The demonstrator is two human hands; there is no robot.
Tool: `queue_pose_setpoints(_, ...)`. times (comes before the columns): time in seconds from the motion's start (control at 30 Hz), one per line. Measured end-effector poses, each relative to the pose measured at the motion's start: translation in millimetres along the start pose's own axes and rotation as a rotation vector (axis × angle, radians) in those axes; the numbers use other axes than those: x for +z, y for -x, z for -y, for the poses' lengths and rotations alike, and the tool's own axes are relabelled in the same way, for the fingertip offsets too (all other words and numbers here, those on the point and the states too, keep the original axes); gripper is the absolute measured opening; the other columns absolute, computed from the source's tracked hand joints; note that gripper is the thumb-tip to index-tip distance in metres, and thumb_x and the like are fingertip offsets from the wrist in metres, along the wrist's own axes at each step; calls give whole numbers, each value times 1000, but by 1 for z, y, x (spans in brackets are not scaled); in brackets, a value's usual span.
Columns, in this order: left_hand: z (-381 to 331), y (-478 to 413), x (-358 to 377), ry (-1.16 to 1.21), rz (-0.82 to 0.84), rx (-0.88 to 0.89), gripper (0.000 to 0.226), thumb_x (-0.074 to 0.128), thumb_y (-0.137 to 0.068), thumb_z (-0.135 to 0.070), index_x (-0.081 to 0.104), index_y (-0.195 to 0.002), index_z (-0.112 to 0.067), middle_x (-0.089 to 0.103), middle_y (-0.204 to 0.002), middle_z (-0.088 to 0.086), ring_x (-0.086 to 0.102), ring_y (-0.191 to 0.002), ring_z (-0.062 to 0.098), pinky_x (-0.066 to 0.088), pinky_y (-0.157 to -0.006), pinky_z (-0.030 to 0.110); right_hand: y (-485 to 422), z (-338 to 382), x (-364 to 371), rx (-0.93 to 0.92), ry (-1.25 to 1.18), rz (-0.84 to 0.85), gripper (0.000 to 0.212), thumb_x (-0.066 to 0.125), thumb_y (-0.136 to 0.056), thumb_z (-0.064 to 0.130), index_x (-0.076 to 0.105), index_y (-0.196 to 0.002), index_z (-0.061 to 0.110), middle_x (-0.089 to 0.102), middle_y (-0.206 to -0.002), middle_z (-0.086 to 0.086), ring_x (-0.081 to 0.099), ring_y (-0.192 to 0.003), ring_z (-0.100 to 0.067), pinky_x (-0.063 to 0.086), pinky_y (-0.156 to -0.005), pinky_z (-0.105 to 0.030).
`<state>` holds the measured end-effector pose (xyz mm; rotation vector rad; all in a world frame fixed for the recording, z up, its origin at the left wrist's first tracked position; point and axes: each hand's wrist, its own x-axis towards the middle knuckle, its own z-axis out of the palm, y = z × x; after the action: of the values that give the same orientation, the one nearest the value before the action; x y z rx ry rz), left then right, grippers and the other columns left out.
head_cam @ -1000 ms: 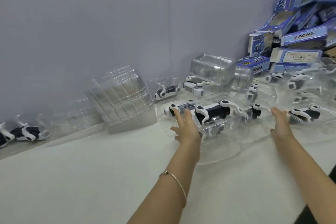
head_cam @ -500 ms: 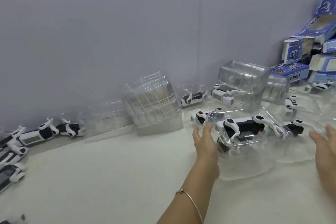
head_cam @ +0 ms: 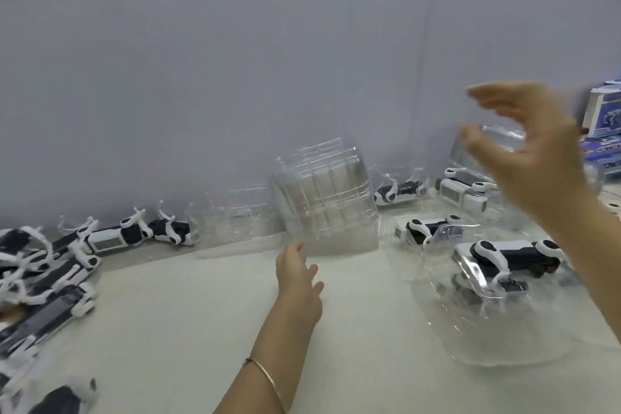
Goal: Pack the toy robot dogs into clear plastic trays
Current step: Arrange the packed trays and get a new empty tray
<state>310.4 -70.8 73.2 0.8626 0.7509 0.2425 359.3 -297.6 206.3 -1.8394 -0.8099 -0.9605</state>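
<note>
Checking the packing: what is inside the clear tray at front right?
One black-and-white toy robot dog lies in the clear tray. Glare and blur hide its lower legs, so whether it is seated cannot be told.

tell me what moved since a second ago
The left hand came off the packed tray's side and moved left, toward the stack of empty trays. The right hand left the tray's other side and rose into the air, holding nothing. The tray with its dog stayed on the table; the stack kept its place by the wall.
</note>
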Motion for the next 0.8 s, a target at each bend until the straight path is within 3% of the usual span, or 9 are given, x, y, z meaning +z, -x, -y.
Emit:
queue_pose_setpoints(0.07, -9, -7, -12, 22, 24, 9, 21, 46, -99, -27, 48, -120, -23, 50, -138, 3, 54, -117, 25, 38, -100, 43, -33, 9, 58, -47, 108, 401, 39, 69, -87, 31, 56, -123, 37, 55, -120, 8, 51, -109, -3, 41, -100, -24)
queue_pose_setpoints(0.13, -9, -2, -14, 31, 33, -2, 20, 47, -99, -27, 51, -118, -24, 54, -131, 1, 58, -110, 24, 41, -94, 41, -48, 5, 111, -98, 336, 754, 52, 69, -88, 35, 51, -136, 30, 48, -137, 5, 44, -126, -13, 37, -105, -32)
queue_pose_setpoints(0.23, -5, -5, -22, 46, 55, -24, 15, 49, -98, -26, 56, -111, -24, 60, -120, 0, 63, -97, 21, 42, -87, 40, -42, -16, 164, -237, 630, 939, 83, 71, -82, 52, 29, -150, 31, 34, -153, 5, 34, -138, -19, 29, -111, -37)
queue_pose_setpoints(0.4, 1, -10, -29, 87, 32, -62, 15, 48, -97, -24, 57, -109, -20, 60, -118, 3, 61, -98, 24, 40, -85, 40, -21, -49, 187, -368, 945, 902, 130, 76, -57, 73, 0, -152, 27, 32, -145, 1, 33, -133, -24, 18, -113, -44)
queue_pose_setpoints(0.5, 5, -11, -27, 127, 37, -139, 8, 50, -96, -23, 56, -96, -18, 59, -117, 3, 59, -103, 27, 40, -85, 39, 2, -60, 189, -359, 1096, 917, 161, 76, -49, 79, -42, -139, 18, 1, -150, -11, 7, -143, -34, -3, -116, -59)
queue_pose_setpoints(0.57, 12, -11, -24, 150, 57, -179, 8, 51, -95, -22, 56, -93, -16, 60, -115, 3, 60, -104, 27, 42, -80, 37, 11, -61, 196, -295, 1100, 896, 165, 78, -50, 77, -54, -129, 17, -20, -155, -15, -16, -146, -39, -14, -108, -68)
queue_pose_setpoints(0.7, 24, -12, -23, 191, 73, -208, 8, 52, -94, -20, 56, -99, -15, 61, -110, 6, 62, -93, 26, 45, -70, 35, 22, -63, 203, -256, 1124, 847, 161, 80, -56, 70, -51, -132, 16, -55, -140, -17, -50, -127, -43, -26, -92, -76)
queue_pose_setpoints(0.77, 27, -14, -26, 219, 75, -210, 9, 52, -94, -19, 56, -100, -14, 61, -110, 8, 62, -91, 27, 46, -72, 36, 31, -68, 205, -374, 1142, 848, 156, 84, -56, 61, -42, -141, 23, -48, -146, -17, -41, -131, -50, -20, -93, -79)
queue_pose_setpoints(0.8, 29, -14, -29, 230, 80, -209, 9, 51, -95, -19, 56, -100, -13, 61, -110, 8, 62, -92, 28, 46, -74, 37, 35, -69, 204, -453, 1162, 836, 152, 86, -55, 55, -31, -148, 28, -35, -152, -17, -26, -137, -52, -9, -98, -81)
